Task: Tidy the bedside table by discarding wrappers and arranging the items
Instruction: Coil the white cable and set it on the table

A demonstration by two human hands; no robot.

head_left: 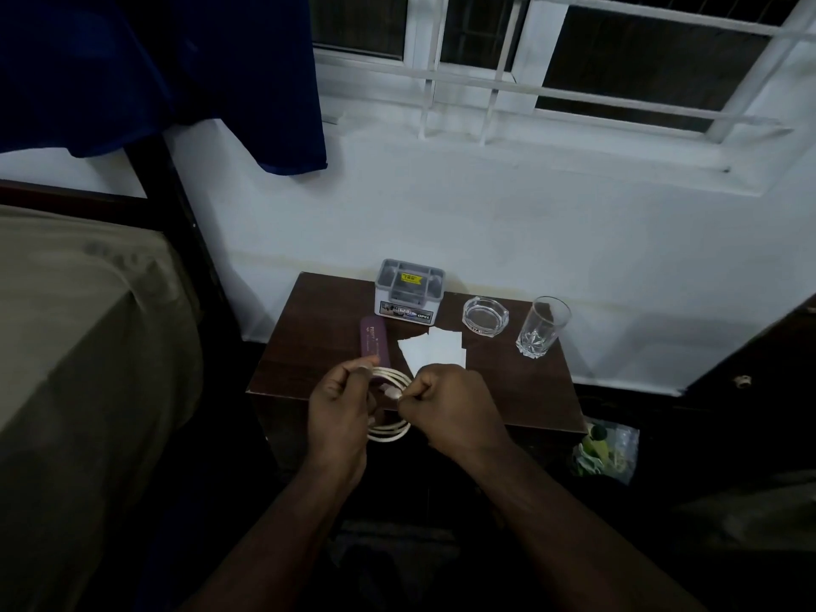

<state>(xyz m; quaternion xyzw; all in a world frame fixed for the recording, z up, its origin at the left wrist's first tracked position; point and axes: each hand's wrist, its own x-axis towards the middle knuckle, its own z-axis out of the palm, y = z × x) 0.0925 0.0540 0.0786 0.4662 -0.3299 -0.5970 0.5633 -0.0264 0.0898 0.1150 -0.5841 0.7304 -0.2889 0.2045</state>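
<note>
A coiled white cable (pixel 391 428) hangs between both hands above the front edge of the dark wooden bedside table (pixel 521 390). My left hand (pixel 340 404) grips the loops on the left side. My right hand (pixel 446 401) pinches the cable's end at the coil's right side. On the table lie a purple box (pixel 373 340), white paper pieces (pixel 435 348), a grey lidded box (pixel 409 288), a glass ashtray (pixel 485 315) and an upright drinking glass (pixel 542 326).
A bed with a beige cover (pixel 75 337) stands left of the table. A white wall and a barred window (pixel 552 68) lie behind. A clear bag with green contents (pixel 607 450) sits on the floor at the table's right front corner.
</note>
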